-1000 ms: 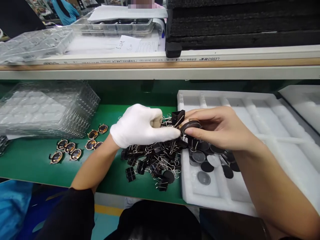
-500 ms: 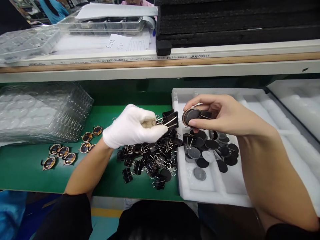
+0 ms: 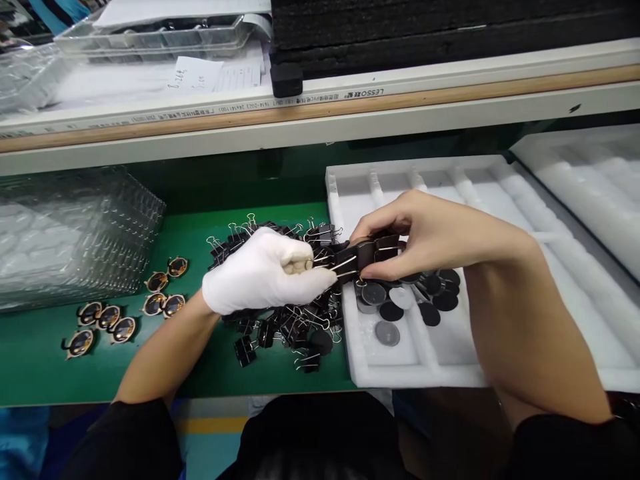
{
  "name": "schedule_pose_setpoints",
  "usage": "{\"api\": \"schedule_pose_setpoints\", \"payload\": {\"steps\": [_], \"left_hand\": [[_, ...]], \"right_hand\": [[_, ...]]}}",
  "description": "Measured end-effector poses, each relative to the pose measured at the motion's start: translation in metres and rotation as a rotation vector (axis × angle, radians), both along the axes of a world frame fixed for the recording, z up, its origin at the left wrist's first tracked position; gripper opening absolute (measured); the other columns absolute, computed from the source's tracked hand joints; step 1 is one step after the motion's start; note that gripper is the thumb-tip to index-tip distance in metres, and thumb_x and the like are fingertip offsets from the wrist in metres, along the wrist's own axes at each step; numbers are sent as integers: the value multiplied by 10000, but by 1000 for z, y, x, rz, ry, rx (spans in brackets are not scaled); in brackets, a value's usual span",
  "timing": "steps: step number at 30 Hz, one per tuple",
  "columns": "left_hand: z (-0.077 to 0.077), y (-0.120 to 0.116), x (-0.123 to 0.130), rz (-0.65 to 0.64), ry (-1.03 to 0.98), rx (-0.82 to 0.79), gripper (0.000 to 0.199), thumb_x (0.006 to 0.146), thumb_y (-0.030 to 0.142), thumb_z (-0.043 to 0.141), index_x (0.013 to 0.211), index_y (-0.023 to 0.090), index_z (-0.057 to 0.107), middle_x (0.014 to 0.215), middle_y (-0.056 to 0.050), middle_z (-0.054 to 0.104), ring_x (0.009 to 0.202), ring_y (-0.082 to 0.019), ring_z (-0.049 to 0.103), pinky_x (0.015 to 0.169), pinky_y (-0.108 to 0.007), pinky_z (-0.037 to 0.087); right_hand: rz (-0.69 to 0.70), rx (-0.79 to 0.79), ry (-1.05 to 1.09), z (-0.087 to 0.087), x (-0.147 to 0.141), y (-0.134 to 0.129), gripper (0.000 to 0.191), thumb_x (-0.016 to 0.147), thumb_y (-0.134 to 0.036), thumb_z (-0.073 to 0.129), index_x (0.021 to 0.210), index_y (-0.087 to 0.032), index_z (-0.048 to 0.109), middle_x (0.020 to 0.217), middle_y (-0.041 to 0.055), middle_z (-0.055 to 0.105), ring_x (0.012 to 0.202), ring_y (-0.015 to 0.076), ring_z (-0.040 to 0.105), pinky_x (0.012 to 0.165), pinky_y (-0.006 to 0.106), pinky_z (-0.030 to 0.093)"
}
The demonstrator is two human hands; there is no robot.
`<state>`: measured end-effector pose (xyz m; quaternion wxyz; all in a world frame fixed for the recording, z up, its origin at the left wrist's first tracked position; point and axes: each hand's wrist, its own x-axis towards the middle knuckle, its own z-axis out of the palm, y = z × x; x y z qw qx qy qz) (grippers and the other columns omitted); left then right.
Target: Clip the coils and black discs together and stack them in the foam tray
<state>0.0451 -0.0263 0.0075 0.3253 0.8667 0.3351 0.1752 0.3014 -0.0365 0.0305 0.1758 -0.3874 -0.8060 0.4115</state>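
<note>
My left hand (image 3: 267, 273), in a white glove, pinches the wire handles of a black binder clip (image 3: 346, 263). Bare fingers of my right hand (image 3: 420, 233) close round a dark round piece (image 3: 367, 255) with a brownish rim, seen nearly edge-on. A second black binder clip (image 3: 387, 247) sits on this piece on the palm side. The left clip meets the piece's near edge; whether its jaws grip it I cannot tell. Below my hands lies a heap of black binder clips (image 3: 287, 323), and dark and grey round discs (image 3: 387, 333) rest in the white foam tray.
Round tinted lenses in gold frames (image 3: 109, 318) lie at left, beside stacked clear plastic trays (image 3: 75, 233). The white foam tray (image 3: 440, 377) fills the right side. A shelf edge (image 3: 200, 130) crosses behind, holding papers and black foam slabs (image 3: 425, 33).
My hands have come together, bringing the left binder clip against the round piece. The piece has turned from facing the camera to nearly edge-on. The view has shifted slightly right.
</note>
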Motion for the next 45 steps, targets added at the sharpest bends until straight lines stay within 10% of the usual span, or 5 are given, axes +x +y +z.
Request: {"api": "schedule_pose_setpoints", "payload": {"steps": [16,22,29,37,45], "left_hand": [[4,6,1,221,-134,-468,577,1023,621,415,739,166,626,615,-48,691,480,-116,594,480,-244,431],[4,6,-3,302,-82,10,342,1011,479,511,1099,210,702,780,13,732,680,-140,654,628,-260,466],[-11,12,-5,151,42,199,423,1006,552,496,1233,236,664,998,-30,752,849,-187,690,754,-296,502],[3,20,-26,180,228,262,507,1024,606,398,1309,257,630,1206,-52,711,1013,-247,693,935,-407,508],[6,20,-27,143,326,264,442,1025,577,412,1220,276,669,1156,-45,726,997,-259,702,854,-382,507]], "right_hand": [[-299,902,-293,-16,-27,-12,277,939,-65,500,1045,-226,698,1024,76,759,900,242,676,741,379,436],[-225,403,-59,-8,-8,-8,996,770,-429,872,1609,-319,346,1567,112,520,1408,380,514,1109,587,453],[-159,73,72,-13,-8,10,305,868,-423,735,1097,-226,777,1101,69,781,1011,255,722,903,422,578],[-735,148,-48,-62,58,106,290,734,-262,813,979,-147,709,1106,163,766,1087,305,701,978,433,547],[-661,229,-125,-115,78,178,221,760,-231,748,972,-182,709,1124,137,776,1115,322,695,1002,411,523]]}}
